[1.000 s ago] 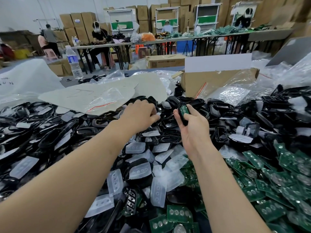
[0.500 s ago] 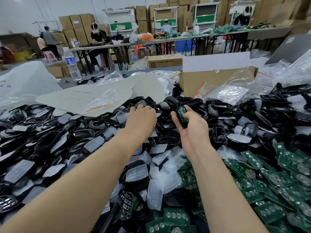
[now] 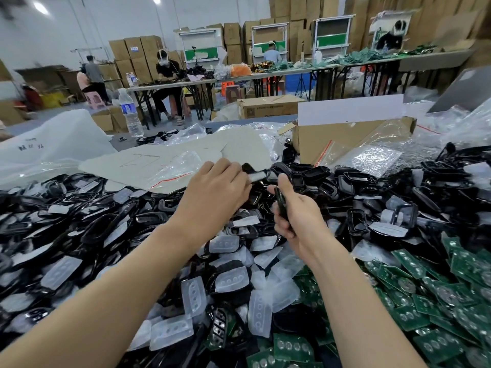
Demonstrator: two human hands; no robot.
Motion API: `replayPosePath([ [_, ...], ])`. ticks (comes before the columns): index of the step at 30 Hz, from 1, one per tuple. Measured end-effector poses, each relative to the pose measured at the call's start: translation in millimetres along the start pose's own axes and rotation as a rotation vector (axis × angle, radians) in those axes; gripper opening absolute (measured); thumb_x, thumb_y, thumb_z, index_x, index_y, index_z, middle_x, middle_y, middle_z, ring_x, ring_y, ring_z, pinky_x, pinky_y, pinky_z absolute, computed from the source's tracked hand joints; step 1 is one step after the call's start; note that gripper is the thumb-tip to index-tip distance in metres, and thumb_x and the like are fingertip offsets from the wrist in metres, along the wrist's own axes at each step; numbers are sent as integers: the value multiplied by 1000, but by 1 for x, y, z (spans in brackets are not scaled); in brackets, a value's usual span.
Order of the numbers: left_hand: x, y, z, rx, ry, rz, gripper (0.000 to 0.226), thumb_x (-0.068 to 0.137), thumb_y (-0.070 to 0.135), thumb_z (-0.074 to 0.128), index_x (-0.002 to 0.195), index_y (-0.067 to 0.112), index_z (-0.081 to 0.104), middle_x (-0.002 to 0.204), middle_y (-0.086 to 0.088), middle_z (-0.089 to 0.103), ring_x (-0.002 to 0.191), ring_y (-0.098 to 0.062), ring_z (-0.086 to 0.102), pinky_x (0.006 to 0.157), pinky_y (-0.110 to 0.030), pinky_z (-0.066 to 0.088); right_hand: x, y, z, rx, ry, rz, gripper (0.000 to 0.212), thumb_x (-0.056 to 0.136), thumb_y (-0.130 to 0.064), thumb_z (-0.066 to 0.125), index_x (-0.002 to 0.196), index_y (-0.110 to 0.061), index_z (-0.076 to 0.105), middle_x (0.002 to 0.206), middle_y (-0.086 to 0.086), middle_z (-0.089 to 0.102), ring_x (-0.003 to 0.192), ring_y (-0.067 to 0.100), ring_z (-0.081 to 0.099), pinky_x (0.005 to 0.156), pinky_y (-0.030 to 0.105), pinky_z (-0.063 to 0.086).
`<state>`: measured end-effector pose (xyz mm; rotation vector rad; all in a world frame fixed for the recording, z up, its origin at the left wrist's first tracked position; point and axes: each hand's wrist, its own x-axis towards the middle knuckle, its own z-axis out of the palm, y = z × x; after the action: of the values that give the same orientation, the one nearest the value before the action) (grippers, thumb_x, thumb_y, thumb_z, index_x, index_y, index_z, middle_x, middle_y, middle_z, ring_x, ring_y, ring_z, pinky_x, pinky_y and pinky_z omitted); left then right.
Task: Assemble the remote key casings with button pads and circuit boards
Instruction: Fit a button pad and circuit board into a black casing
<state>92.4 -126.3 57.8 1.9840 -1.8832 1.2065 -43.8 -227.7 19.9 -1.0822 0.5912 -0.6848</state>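
My left hand (image 3: 216,193) is raised over the pile and pinches a black casing half (image 3: 253,173) with a pale button pad showing on it. Just right of it, my right hand (image 3: 295,216) grips another black casing (image 3: 281,201), turned edge-on, so the green board inside it is hidden. Below the hands lies a heap of black casing shells (image 3: 106,227), translucent button pads (image 3: 228,280) in the middle, and green circuit boards (image 3: 430,293) at the lower right.
An open cardboard box (image 3: 345,139) with plastic bags stands behind the pile at the right. Flat grey sheets (image 3: 170,160) and a white bag (image 3: 50,147) lie at the back left near a water bottle (image 3: 128,112). People work at far tables.
My left hand has lifted out of the pile holding a casing half with a pad. My right hand turned its casing edge-on, hiding the green board. The camera view tilted up.
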Motion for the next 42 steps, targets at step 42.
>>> replayPosePath([
  [42, -113, 31, -62, -1551, 362, -1200, 6, 98, 27, 61, 93, 27, 64, 76, 4, 71, 60, -7, 61, 54, -19, 49, -80, 40, 97, -38, -389, -125, 21, 105, -21, 51, 99, -15, 70, 56, -12, 63, 45, -1, 57, 40, 9, 40],
])
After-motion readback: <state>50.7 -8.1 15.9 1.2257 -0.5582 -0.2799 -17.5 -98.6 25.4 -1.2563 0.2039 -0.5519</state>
